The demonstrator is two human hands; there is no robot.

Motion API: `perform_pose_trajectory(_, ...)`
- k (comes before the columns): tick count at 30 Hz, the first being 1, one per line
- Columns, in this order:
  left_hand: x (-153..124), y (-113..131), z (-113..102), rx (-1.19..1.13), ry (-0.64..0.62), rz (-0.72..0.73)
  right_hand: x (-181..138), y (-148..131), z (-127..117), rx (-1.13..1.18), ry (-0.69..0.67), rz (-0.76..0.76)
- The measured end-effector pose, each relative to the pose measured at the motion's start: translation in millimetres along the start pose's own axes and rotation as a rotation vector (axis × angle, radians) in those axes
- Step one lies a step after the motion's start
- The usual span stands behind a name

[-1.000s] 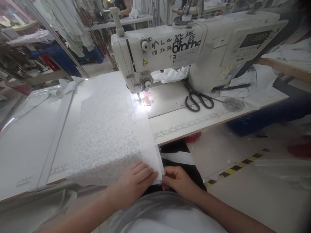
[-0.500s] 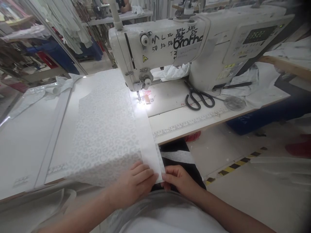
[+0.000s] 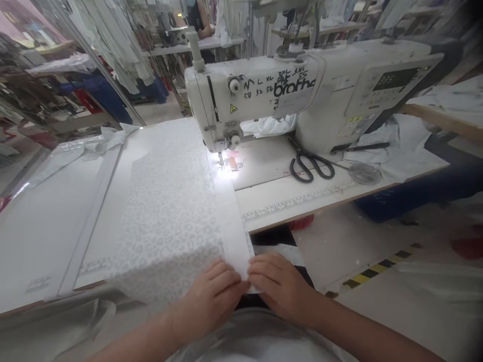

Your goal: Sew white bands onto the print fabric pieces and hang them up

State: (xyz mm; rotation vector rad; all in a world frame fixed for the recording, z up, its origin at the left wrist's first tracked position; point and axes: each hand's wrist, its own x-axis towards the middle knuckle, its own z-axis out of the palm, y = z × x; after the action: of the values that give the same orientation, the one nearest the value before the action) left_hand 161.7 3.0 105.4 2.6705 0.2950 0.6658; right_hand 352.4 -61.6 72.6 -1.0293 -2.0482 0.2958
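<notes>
And now the right hand (image 3: 281, 286) has brought its fingers over the white strip (image 3: 234, 231), joining the left hand (image 3: 217, 296), both pinching its near end, seemingly steadier, below the sewing machine (image 3: 260, 95) on the bench (image 3: 279, 198).

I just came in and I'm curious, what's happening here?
A person's left hand and right hand are close together, holding the near end of a white strip. The strip lies along one side of pale spotted fabric spread on the table. It runs up toward the lit needle area of a sewing machine. Black-handled scissors lie to the right of the needle, and neither hand touches them.
</notes>
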Motion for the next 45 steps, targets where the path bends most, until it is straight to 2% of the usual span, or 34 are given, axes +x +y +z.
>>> perform_pose_trajectory(2, 5, -4, -5, -0.092, 0.003, -0.065, 6, 2, -1, -0.035, -0.051, -0.034)
perform_pose_trajectory(4, 11, -16, -12, -0.157, 0.031, -0.204, 11, 1, -3, -0.044, -0.11, -0.036)
perform_pose_trajectory(7, 19, -41, -23, -0.072, 0.075, -0.439, 16, -1, -8, -0.031, -0.144, -0.044)
perform_pose_trajectory(9, 22, -58, -27, 0.026, 0.029, -0.492, 18, -1, -9, -0.035, -0.121, -0.054)
perform_pose_trajectory(14, 21, -84, -30, 0.144, -0.11, -0.446, 31, 11, -4, -0.032, -0.09, -0.071)
perform_pose_trajectory(20, 32, -117, -43, 0.191, -0.15, -0.435, 59, 30, -6, -0.008, -0.105, -0.041)
perform_pose_trajectory(24, 41, -139, -51, 0.234, -0.132, -0.359, 76, 43, -9, -0.019, -0.147, -0.027)
perform_pose_trajectory(26, 43, -135, -50, 0.251, -0.104, -0.294, 84, 50, -9, -0.028, -0.165, -0.028)
perform_pose_trajectory(28, 44, -119, -45, 0.164, -0.088, -0.254, 92, 57, -9, -0.038, -0.171, -0.027)
perform_pose_trajectory(31, 39, -92, -37, -0.091, -0.025, -0.307, 103, 69, -9, -0.042, -0.162, -0.034)
perform_pose_trajectory(33, 36, -86, -35, -0.167, 0.03, -0.381, 110, 77, -8, -0.041, -0.152, -0.047)
perform_pose_trajectory(37, 35, -105, -42, -0.134, 0.03, -0.44, 125, 92, -8, -0.056, -0.143, -0.049)
perform_pose_trajectory(41, 43, -130, -51, -0.087, -0.047, -0.375, 137, 106, -8, -0.111, -0.148, -0.058)
perform_pose_trajectory(45, 53, -144, -55, -0.035, -0.141, -0.308, 148, 121, -7, -0.125, -0.138, -0.083)
